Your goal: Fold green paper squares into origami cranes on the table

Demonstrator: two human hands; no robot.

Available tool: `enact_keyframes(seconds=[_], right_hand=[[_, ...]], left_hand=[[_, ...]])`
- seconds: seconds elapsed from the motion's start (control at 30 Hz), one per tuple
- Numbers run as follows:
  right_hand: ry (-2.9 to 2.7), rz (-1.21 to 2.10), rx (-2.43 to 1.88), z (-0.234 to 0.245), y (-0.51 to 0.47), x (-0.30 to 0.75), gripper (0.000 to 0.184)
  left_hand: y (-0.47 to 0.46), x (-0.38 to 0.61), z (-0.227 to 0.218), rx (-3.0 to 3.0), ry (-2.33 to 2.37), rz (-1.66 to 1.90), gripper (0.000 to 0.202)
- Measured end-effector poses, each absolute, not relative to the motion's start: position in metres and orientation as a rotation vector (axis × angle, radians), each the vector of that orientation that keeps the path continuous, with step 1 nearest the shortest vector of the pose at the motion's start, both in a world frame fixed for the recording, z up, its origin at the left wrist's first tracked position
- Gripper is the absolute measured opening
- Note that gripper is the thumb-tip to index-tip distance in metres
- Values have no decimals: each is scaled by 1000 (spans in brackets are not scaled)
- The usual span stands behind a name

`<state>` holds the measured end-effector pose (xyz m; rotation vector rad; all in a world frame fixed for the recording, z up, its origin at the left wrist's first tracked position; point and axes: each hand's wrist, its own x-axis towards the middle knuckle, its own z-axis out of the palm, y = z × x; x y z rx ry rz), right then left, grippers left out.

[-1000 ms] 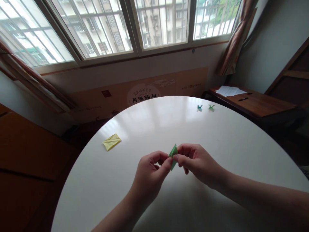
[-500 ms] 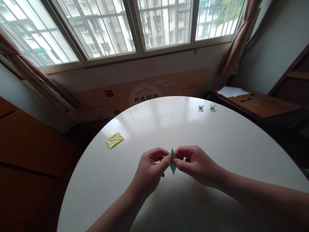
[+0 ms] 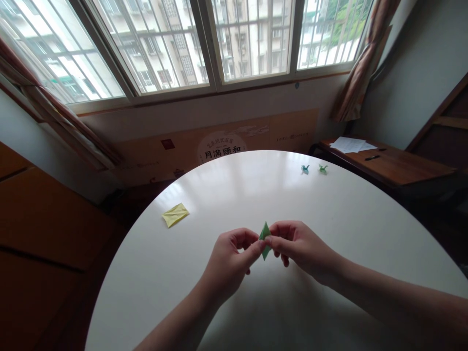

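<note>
Between my hands, above the table, is a small green folded paper (image 3: 265, 229), a narrow diamond with its points up and down. My left hand (image 3: 234, 261) pinches its left side between thumb and fingers. From the right, my right hand (image 3: 298, 248) pinches it too, the thumb lying across its middle. Both thumbs cover the centre of the fold. A flat yellow folded paper (image 3: 175, 215) lies on the table to the left of my hands.
The round white table (image 3: 351, 243) fills the front. At its far right edge stand a blue-green paper crane (image 3: 305, 169) and a green paper crane (image 3: 322, 168). Beyond is a brown side table (image 3: 409, 168) with white sheets (image 3: 351, 145) and a pen (image 3: 372, 158).
The green paper has shifted slightly up and right in view. My right thumb has moved up over its middle, and the lower fingers of my right hand show more.
</note>
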<state>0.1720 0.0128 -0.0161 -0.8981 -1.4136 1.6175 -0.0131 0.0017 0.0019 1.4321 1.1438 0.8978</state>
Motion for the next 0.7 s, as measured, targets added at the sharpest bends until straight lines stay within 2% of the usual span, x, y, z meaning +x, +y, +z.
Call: enact_keyframes(seconds=[0.23,0.53,0.7], right_hand=[[-1367,1647,-848,-20,12,169,25],[-1342,1612,-874,-16,13,169,26],[-1580,1426,-943,-16,14,171,25]], left_hand=[[2,-9,4,1198,1188,994,28],[1,-11,1,1463,1212,875,33],[-3,-13,3,1628,1195,1068,30]])
